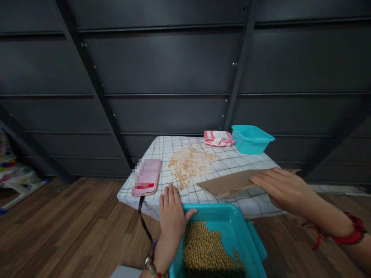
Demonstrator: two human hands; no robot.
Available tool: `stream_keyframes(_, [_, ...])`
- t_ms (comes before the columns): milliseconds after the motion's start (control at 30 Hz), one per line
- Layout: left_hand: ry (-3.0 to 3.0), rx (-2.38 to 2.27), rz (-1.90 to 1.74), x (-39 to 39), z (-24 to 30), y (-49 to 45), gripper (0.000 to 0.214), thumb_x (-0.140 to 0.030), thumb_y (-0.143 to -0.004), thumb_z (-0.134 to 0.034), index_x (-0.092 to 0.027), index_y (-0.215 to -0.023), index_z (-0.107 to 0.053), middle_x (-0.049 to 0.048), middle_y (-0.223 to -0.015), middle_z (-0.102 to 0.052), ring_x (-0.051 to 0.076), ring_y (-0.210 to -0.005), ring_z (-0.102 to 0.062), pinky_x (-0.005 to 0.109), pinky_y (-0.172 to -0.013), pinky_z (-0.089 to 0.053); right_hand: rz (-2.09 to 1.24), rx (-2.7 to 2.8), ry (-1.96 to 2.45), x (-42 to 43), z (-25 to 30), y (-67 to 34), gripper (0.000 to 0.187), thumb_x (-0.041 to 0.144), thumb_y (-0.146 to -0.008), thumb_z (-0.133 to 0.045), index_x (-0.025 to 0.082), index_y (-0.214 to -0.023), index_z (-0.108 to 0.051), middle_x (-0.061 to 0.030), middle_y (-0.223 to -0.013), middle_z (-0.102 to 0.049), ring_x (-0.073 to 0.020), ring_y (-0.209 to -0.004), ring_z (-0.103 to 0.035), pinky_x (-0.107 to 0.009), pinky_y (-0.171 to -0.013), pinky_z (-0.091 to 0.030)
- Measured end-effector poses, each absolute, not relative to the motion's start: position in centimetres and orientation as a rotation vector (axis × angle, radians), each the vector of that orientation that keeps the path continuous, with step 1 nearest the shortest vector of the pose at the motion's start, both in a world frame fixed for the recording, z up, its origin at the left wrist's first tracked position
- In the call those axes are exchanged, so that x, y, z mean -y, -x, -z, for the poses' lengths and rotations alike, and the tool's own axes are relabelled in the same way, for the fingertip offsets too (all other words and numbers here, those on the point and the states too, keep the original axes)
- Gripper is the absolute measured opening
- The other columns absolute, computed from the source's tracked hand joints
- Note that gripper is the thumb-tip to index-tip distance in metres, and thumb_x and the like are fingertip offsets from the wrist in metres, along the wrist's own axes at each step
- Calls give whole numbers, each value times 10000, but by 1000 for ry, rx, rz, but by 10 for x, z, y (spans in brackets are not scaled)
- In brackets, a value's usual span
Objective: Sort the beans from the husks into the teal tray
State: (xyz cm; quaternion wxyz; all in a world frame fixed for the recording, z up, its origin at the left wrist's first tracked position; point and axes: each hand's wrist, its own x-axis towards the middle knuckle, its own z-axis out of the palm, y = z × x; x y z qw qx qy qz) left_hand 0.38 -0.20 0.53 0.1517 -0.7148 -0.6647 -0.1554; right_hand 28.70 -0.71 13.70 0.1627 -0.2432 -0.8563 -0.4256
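Observation:
My left hand [171, 214] grips the far left rim of a teal tub [232, 227] that holds many yellow beans [205, 251], its thumb hooked over the edge. My right hand [282, 187] lies with fingers stretched flat on a brown cardboard sheet [228, 182] on the small table. A loose pile of pale beans [189, 164] is spread on the checked tablecloth [232, 162] just beyond the cardboard and my left hand.
A pink phone [147, 177] with a dark cord lies on the table's left side. At the back stand a second teal tub [251, 139] and a folded pink-striped cloth [218, 138]. Dark metal wall panels rise behind; wooden floor surrounds the table.

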Motion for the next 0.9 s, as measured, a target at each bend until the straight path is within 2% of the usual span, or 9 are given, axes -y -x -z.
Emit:
stream_keyframes(467, [2041,1869,499,0,3,-5,846,-660,-687,-450,-53,-1276,-399,240,-1315,-439,347,-1214,-397,499,-972,-349,1250,2477,818,-22,-129,-290,332,-16,-699,-352,127,-910,-564,-60,-728,-633,-157,-649,-554,-287,-615,-418])
stream_keyframes(633, [2044,1888,469,0,0,-5,866,-656,-677,-470,-20,-1261,-407,251,-1312,-437,351,-1212,-398,495,-977,-347,1232,2478,745,-12,-127,-288,333,-27,-707,-336,107,-911,-563,-76,-737,-644,-158,-667,-562,-290,-627,-427])
stream_keyframes(900, [2071,1889,461,0,2,-2,850,-660,-691,-443,-51,-1281,-389,242,-1320,-432,345,-1222,-388,509,-984,-335,1265,2455,700,-3,-128,-281,349,-27,-723,-323,149,-879,-582,-47,-721,-651,-140,-663,-564,-282,-630,-433])
